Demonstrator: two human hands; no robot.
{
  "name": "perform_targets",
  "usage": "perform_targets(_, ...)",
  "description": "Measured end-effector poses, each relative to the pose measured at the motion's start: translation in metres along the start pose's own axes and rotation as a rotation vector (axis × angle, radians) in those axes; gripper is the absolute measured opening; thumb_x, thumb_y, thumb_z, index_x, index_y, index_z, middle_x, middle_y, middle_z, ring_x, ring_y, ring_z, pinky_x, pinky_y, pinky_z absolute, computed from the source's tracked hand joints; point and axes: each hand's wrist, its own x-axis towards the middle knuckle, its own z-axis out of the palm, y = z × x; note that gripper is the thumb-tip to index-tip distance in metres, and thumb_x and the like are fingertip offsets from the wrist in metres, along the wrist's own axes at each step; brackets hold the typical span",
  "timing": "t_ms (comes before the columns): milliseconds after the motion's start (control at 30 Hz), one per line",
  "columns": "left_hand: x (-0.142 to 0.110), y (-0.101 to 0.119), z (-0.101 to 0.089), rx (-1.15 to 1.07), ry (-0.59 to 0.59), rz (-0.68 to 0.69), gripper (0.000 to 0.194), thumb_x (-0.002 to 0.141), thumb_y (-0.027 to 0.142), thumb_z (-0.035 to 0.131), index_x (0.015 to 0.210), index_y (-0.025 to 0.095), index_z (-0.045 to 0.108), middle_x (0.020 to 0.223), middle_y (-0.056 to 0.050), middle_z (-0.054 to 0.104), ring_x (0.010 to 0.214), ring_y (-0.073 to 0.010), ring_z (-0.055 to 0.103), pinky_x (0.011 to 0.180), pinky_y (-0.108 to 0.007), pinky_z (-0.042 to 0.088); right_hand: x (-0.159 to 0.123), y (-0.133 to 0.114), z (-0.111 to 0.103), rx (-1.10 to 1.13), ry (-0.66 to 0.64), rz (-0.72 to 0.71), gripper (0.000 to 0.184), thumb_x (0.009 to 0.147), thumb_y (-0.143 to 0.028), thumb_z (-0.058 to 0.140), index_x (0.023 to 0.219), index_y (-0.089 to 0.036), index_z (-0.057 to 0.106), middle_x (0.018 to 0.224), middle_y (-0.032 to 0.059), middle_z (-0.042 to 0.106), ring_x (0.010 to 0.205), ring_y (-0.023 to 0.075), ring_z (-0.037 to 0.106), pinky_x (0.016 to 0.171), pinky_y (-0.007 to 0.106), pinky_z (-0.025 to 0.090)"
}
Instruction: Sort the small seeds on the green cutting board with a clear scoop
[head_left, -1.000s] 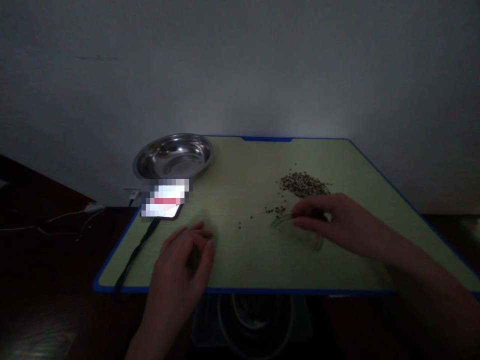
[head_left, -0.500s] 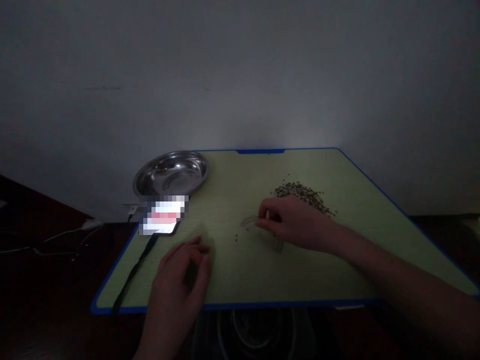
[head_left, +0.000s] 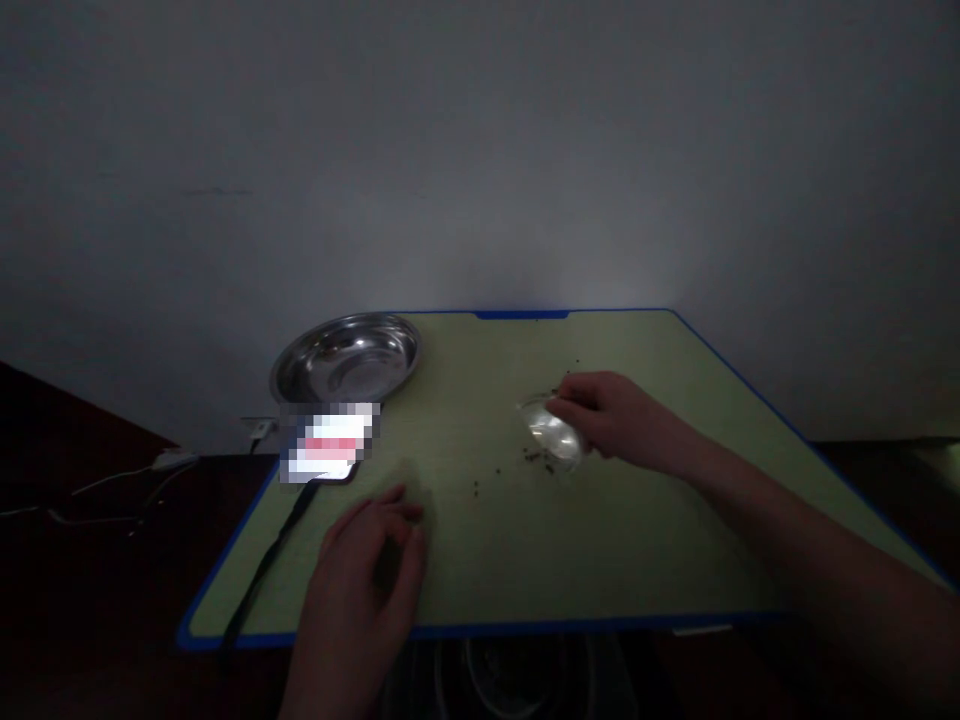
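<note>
My right hand (head_left: 604, 415) grips the edge of a small clear bowl (head_left: 553, 430) between thumb and fingers. The bowl is tilted and catches the light; whether anything is inside cannot be made out. Several dark seeds or beans (head_left: 550, 469) lie by its near rim, with a few stray ones (head_left: 475, 489) to the left. Most of the pile is hidden behind my right hand and the bowl. My left hand (head_left: 367, 570) rests at the table's near left, fingers loosely curled and apart from the thumb, nothing visible in it.
A shiny metal basin (head_left: 345, 360) stands at the table's back left. In front of it lies a phone with a lit, blurred screen (head_left: 330, 445) and a dark strap (head_left: 270, 555). The table (head_left: 465, 400) has a blue edge and meets a grey wall (head_left: 480, 150).
My right hand has moved up and right with the clear bowl, over the seed pile, most of which is now hidden. My left hand stays in place. The view has tipped slightly.
</note>
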Motion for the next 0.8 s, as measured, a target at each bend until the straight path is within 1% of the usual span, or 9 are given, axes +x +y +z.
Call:
perform_targets(67, 0.000, -0.001, 0.000, 0.008, 0.000, 0.011, 0.012, 0.091, 0.032, 0.052, 0.081, 0.027, 0.054, 0.101, -0.006, 0.074, 0.111, -0.0315, 0.064, 0.088, -0.058, 0.051, -0.008, 0.020, -0.012, 0.048, -0.022, 0.104, 0.028, 0.092, -0.036, 0.048, 0.068, -0.021, 0.051, 0.052, -0.0029, 0.055, 0.041, 0.0102, 0.048, 0.044, 0.025, 0.034)
perform_targets(100, 0.000, -0.001, 0.000, 0.011, 0.001, 0.015, 0.011, 0.091, 0.033, 0.053, 0.081, 0.027, 0.054, 0.102, -0.006, 0.074, 0.110, -0.0317, 0.064, 0.088, -0.058, 0.051, -0.012, 0.026, -0.013, 0.057, -0.026, 0.124, 0.029, 0.092, -0.036, 0.048, 0.066, -0.022, 0.049, 0.051, -0.0036, 0.054, 0.040, 0.0101, 0.047, 0.043, 0.025, 0.034)
perform_targets(167, 0.000, -0.001, 0.000, 0.016, 0.004, 0.025, 0.012, 0.090, 0.034, 0.054, 0.080, 0.027, 0.054, 0.102, -0.007, 0.074, 0.109, -0.0321, 0.065, 0.087, -0.058, 0.052, -0.018, 0.029, -0.010, 0.027, -0.042, 0.114, 0.030, 0.091, -0.035, 0.048, 0.065, -0.022, 0.048, 0.051, -0.0035, 0.055, 0.040, 0.0097, 0.048, 0.044, 0.025, 0.034)
perform_targets(267, 0.001, -0.002, 0.000, 0.016, 0.005, 0.017, 0.013, 0.090, 0.034, 0.054, 0.079, 0.027, 0.053, 0.100, -0.007, 0.074, 0.107, -0.0323, 0.065, 0.085, -0.058, 0.053, -0.017, 0.018, 0.003, -0.054, -0.061, 0.053, 0.027, 0.091, -0.032, 0.050, 0.066, -0.021, 0.052, 0.052, -0.0018, 0.060, 0.042, 0.0100, 0.050, 0.047, 0.025, 0.033)
perform_targets(400, 0.001, -0.001, 0.000, 0.012, -0.001, -0.014, 0.015, 0.091, 0.034, 0.052, 0.078, 0.027, 0.053, 0.100, -0.008, 0.074, 0.108, -0.0322, 0.065, 0.084, -0.057, 0.053, 0.001, -0.002, 0.021, -0.082, -0.065, -0.037, 0.024, 0.091, -0.030, 0.051, 0.070, -0.019, 0.057, 0.054, -0.0015, 0.063, 0.043, 0.0091, 0.051, 0.050, 0.025, 0.033)
perform_targets(467, 0.001, 0.000, 0.000, 0.010, 0.004, -0.021, 0.015, 0.091, 0.034, 0.052, 0.078, 0.027, 0.054, 0.099, -0.008, 0.074, 0.108, -0.0317, 0.065, 0.084, -0.057, 0.053, 0.009, -0.006, 0.027, -0.086, -0.066, -0.063, 0.023, 0.090, -0.029, 0.052, 0.070, -0.019, 0.058, 0.054, -0.0015, 0.063, 0.045, 0.0091, 0.051, 0.051, 0.024, 0.034)
perform_targets(533, 0.001, 0.001, 0.000, 0.006, 0.012, -0.023, 0.015, 0.091, 0.034, 0.052, 0.079, 0.027, 0.055, 0.098, -0.007, 0.074, 0.108, -0.0313, 0.065, 0.085, -0.056, 0.054, 0.013, -0.004, 0.031, -0.099, -0.066, -0.078, 0.022, 0.089, -0.027, 0.054, 0.069, -0.019, 0.058, 0.056, -0.0008, 0.063, 0.050, 0.0100, 0.053, 0.052, 0.024, 0.034)
perform_targets(667, 0.001, 0.001, 0.000, 0.009, 0.021, -0.023, 0.015, 0.091, 0.034, 0.053, 0.078, 0.027, 0.055, 0.097, -0.006, 0.074, 0.107, -0.0312, 0.066, 0.085, -0.056, 0.054, 0.011, 0.013, 0.028, -0.144, -0.054, -0.063, 0.023, 0.088, -0.027, 0.055, 0.066, -0.019, 0.057, 0.059, 0.0003, 0.062, 0.055, 0.0120, 0.055, 0.054, 0.025, 0.034)
perform_targets(800, 0.001, 0.001, 0.000, 0.006, 0.021, 0.000, 0.014, 0.090, 0.034, 0.053, 0.078, 0.027, 0.054, 0.098, -0.006, 0.074, 0.107, -0.0315, 0.066, 0.084, -0.056, 0.054, 0.004, 0.039, 0.012, -0.196, -0.053, -0.021, 0.027, 0.089, -0.030, 0.052, 0.063, -0.020, 0.053, 0.054, -0.0015, 0.057, 0.051, 0.0126, 0.052, 0.052, 0.026, 0.032)
